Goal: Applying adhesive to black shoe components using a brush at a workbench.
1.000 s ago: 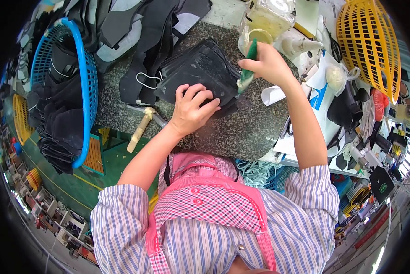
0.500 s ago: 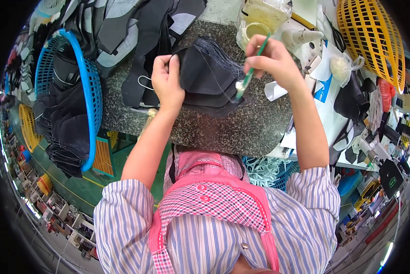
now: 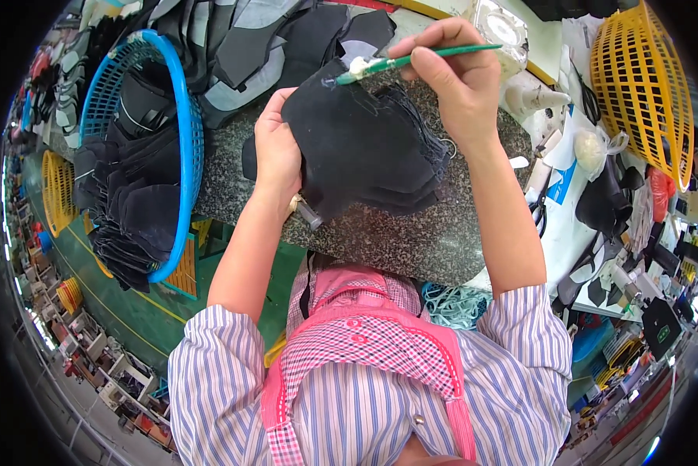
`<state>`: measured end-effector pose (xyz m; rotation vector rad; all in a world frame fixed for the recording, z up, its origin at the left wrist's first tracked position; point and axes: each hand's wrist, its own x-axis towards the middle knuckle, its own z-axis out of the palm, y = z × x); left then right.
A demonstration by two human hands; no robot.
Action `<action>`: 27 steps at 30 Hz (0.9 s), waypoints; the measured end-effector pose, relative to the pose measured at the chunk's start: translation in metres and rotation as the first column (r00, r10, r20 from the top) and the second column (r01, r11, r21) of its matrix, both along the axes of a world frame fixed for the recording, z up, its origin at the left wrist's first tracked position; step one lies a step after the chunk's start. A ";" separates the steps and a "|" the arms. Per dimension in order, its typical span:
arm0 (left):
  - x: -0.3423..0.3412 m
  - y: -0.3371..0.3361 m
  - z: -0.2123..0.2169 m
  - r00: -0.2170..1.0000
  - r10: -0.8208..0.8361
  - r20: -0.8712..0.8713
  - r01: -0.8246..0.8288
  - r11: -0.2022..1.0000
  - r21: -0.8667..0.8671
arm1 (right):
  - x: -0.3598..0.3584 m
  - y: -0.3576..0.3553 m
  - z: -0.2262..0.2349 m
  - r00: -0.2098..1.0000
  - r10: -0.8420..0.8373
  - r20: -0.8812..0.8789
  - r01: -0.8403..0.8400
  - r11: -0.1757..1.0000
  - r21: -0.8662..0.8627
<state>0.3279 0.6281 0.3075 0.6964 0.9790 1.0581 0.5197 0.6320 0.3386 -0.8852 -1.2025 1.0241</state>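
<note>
My left hand (image 3: pixel 277 149) is closed on the left edge of a stack of black fabric pieces (image 3: pixel 356 140), their layers fanned out at the right and lower edges. Between the fingers and thumb of my right hand (image 3: pixel 459 78) is a thin green brush (image 3: pixel 442 53), held nearly level. White paste clings near its tip, which touches the top edge of the uppermost piece. A small tool with a grey end (image 3: pixel 310 214) pokes out below my left hand.
Left of the speckled stone tabletop (image 3: pixel 380 241) stands a blue basket (image 3: pixel 184 147) full of black pieces. More black and grey cut pieces (image 3: pixel 248 50) lie at the back. On the right are a white cone-shaped nozzle (image 3: pixel 537 98), a plastic bag (image 3: pixel 593 149) and a yellow basket (image 3: pixel 644 85).
My right hand has carried the brush from the stack's right edge up and left to its top edge. The stack shows a broader black face. The view has shifted slightly.
</note>
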 end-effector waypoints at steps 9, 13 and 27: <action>-0.002 -0.009 -0.034 0.953 -0.257 0.163 0.291 0.925 -0.243 | 0.012 -0.016 -0.022 0.965 -0.098 0.242 0.164 0.949 -0.271; 0.011 -0.015 -0.044 0.933 -0.307 -0.188 0.309 0.951 -0.016 | 0.009 -0.004 -0.031 0.967 -0.207 0.150 0.235 0.950 -0.206; 0.015 -0.015 -0.049 0.964 -0.198 -0.178 0.187 0.979 -0.076 | 0.004 -0.019 -0.035 0.728 -0.219 0.650 0.421 0.891 -0.171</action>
